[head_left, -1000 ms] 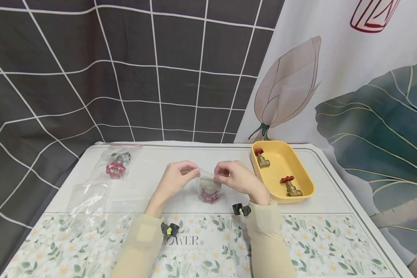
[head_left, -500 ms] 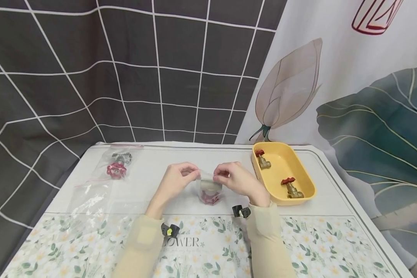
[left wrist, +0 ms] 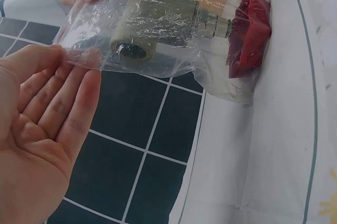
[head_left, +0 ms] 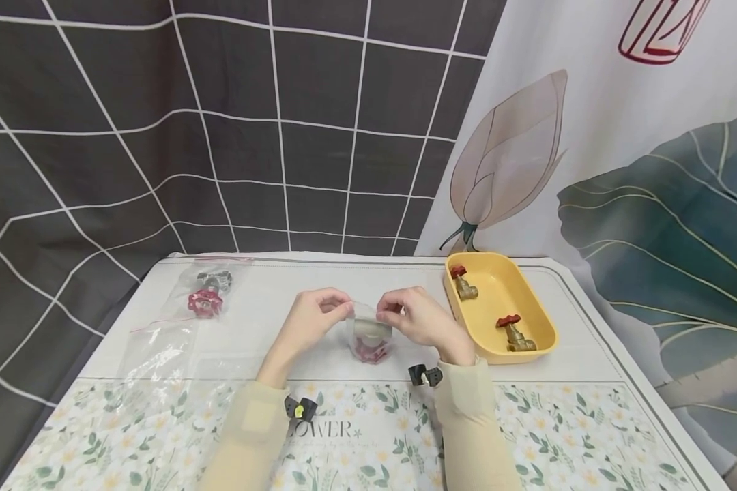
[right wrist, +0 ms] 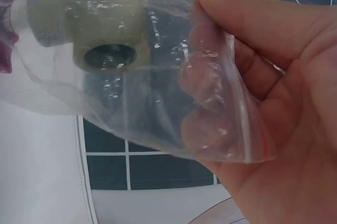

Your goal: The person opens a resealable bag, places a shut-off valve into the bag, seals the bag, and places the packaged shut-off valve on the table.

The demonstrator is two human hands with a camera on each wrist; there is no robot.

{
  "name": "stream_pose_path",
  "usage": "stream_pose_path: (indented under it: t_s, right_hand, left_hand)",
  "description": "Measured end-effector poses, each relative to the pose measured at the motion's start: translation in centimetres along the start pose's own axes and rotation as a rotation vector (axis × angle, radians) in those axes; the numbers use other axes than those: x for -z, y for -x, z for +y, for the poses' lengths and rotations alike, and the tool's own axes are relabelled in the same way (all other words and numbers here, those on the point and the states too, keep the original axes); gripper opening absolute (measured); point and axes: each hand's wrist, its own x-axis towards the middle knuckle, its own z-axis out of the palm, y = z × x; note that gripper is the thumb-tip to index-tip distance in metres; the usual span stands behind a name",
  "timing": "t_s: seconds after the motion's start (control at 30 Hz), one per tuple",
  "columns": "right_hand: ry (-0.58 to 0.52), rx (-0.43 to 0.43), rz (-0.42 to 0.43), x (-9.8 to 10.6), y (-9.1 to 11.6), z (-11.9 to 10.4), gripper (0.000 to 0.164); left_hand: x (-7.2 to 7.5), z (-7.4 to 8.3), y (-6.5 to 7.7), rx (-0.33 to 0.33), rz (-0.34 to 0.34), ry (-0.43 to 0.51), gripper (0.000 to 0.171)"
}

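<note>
A clear zip-lock bag (right wrist: 152,124) hangs upright between my hands over the table, its mouth uppermost. Inside it is a gate valve (left wrist: 168,19) with a grey-green body and a red handwheel (left wrist: 250,37), wheel end down, close over the tabletop. My left hand (head_left: 310,320) pinches one top corner between thumb and fingertips. On the opposite side, my right hand (head_left: 420,317) pinches the top edge, thumb in front and fingertips showing through the plastic. A red line runs along the bag's mouth in the right wrist view.
Right of the hands stands a yellow tray (head_left: 494,290) holding two brass valves with red handwheels. At the back left lies another bagged valve (head_left: 205,300), and in front of it a flat clear zip bag (head_left: 156,354). A dark gridded curtain (head_left: 233,136) hangs behind the table.
</note>
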Motion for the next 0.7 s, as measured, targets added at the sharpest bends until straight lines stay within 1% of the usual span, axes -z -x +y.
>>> stream_pose_path:
  t_s: [0.13,0.23,0.33,0.5,0.63,0.7]
  right_hand:
    - [-0.007,-0.053,-0.018,0.0,0.0,0.1,0.008]
    - [-0.015,-0.077,-0.023,0.1,0.0,0.2,0.008]
    - [-0.024,-0.078,-0.019,0.1,-0.1,0.2,0.008]
    - [-0.038,-0.046,-0.009,-0.1,0.0,0.5,0.012]
    - [-0.082,-0.028,-0.023,-0.1,0.1,0.7,0.016]
    - [-0.108,-0.035,-0.032,0.0,0.1,0.7,0.017]
  left_hand:
    - [-0.1,0.0,0.0,-0.003,-0.001,-0.005,0.011]
    - [-0.1,0.1,-0.1,-0.006,-0.005,-0.001,0.012]
    - [0.0,0.2,-0.1,-0.003,-0.012,0.006,0.012]
    - [0.0,0.3,0.0,0.003,-0.014,0.019,0.015]
    - [0.2,2.4,0.7,0.018,-0.014,0.019,0.014]
    - [0.4,3.6,1.0,0.026,-0.014,0.012,0.013]
